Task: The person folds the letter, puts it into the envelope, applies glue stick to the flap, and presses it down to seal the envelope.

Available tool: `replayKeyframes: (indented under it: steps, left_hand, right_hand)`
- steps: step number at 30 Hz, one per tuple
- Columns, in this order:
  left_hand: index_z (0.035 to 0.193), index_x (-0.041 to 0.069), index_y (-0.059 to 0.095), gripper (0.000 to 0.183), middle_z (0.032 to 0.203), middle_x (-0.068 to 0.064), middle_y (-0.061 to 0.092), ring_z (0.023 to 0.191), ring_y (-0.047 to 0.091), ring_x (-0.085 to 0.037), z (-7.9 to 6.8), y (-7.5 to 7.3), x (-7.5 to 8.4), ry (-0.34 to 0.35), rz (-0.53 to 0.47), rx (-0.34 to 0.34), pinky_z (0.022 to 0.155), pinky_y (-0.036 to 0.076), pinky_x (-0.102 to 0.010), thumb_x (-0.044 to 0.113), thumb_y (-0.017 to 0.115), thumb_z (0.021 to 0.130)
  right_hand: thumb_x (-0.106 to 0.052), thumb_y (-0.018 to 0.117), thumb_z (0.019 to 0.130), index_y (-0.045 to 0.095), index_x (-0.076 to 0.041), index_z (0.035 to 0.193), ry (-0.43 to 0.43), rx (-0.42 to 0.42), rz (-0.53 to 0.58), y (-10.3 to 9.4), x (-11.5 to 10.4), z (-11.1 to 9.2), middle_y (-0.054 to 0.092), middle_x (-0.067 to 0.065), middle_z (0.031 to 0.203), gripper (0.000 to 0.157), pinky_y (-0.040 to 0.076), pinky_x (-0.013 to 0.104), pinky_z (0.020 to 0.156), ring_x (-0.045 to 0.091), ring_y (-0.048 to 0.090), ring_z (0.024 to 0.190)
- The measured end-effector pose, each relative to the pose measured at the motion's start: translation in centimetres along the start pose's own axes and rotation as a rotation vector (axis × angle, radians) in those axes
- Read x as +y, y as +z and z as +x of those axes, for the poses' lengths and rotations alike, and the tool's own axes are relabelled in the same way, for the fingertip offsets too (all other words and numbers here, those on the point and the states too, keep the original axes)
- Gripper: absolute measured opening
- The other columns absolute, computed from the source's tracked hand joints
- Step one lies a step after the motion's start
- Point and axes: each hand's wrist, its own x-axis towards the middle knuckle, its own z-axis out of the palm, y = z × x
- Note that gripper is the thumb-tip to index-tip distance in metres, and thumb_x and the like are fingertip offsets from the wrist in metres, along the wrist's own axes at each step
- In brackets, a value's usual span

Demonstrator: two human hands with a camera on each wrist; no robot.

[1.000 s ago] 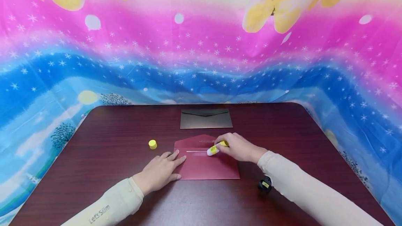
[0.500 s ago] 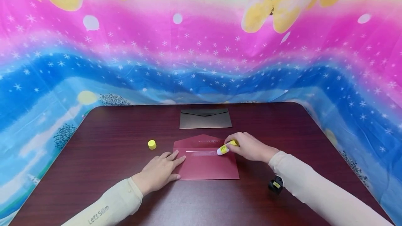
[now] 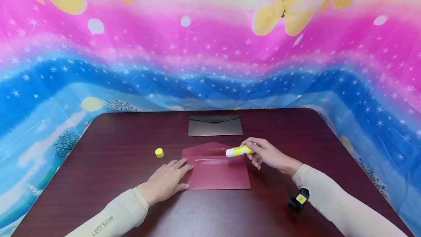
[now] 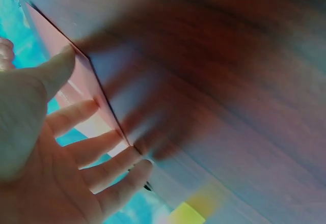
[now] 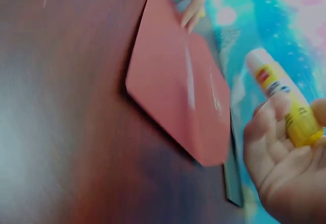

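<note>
A red envelope (image 3: 217, 176) lies on the table with its flap unfolded toward the far side. White glue streaks run along its upper part and a shiny smear marks the flap. My left hand (image 3: 167, 180) rests at its left edge, fingers spread and straight, fingertips on the paper. In my right hand (image 3: 264, 153) a yellow and white glue stick (image 3: 237, 151) is gripped between thumb and fingers, uncapped, its white end pointing left above the envelope. The right wrist view shows the glue stick (image 5: 285, 94) raised off the paper.
A yellow cap (image 3: 159, 153) stands on the dark wooden table (image 3: 108, 149), left of the red envelope. Behind, a dark grey envelope (image 3: 215, 127) lies with its flap down. A patterned cloth (image 3: 210, 54) hangs around the table's far and side edges.
My right hand has slid rightward across the envelope, then lifted and turned, swinging the glue stick up off the paper to nearly level. The left hand stays in place.
</note>
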Motion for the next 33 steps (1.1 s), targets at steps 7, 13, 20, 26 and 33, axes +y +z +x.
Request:
replayKeyframes:
  steps: [7,13,20,26,33]
  left_hand:
    - [0.135,0.008,0.062,0.058,0.144,-0.02,0.055,0.13,0.056,-0.038,0.2,-0.2,-0.9,0.044,-0.062,0.017,0.102,0.051,-0.054,0.037,0.079,0.087]
    - [0.131,0.007,0.065,0.051,0.138,-0.015,0.062,0.13,0.056,-0.033,0.6,-0.7,-0.2,0.053,-0.11,0.066,0.106,0.049,-0.051,0.035,0.076,0.09]
    - [0.136,0.018,0.063,0.049,0.137,0.0,0.064,0.13,0.058,-0.019,0.9,-2.8,4.2,0.123,-0.318,0.276,0.106,0.051,-0.045,0.034,0.075,0.092]
    - [0.14,0.018,0.059,0.056,0.139,0.0,0.062,0.128,0.058,-0.018,1.1,-4.7,8.7,0.281,-0.556,0.48,0.097,0.056,-0.036,0.023,0.079,0.088]
    - [0.135,0.013,0.063,0.053,0.132,-0.002,0.065,0.123,0.06,-0.017,1.8,-5.2,11.4,0.43,-0.634,0.655,0.102,0.052,-0.032,0.019,0.082,0.086]
  right_hand:
    - [-0.041,0.033,0.111,0.048,-0.016,0.126,0.08,-0.136,0.498,0.9,0.3,-1.3,0.051,-0.002,0.085,0.033,0.045,0.021,0.061,0.009,0.049,0.066]
    - [-0.036,0.017,0.113,0.052,-0.022,0.121,-0.052,-0.385,0.765,2.1,0.0,-2.5,0.053,-0.006,0.085,0.038,0.044,0.019,0.062,0.006,0.048,0.066]
    - [-0.037,0.008,0.112,0.055,-0.026,0.119,-0.167,-0.564,0.954,4.2,-1.0,-3.4,0.05,-0.008,0.084,0.049,0.032,0.016,0.059,0.009,0.028,0.061]
    - [-0.038,0.003,0.111,0.055,-0.024,0.119,-0.217,-0.61,1.043,5.9,-2.0,-3.7,0.047,-0.01,0.082,0.054,0.027,0.016,0.057,0.009,0.022,0.059]
    - [-0.038,0.01,0.112,0.059,-0.021,0.113,-0.25,-0.633,1.071,7.3,-2.9,-3.5,0.051,-0.011,0.085,0.052,0.026,0.015,0.056,0.007,0.022,0.059]
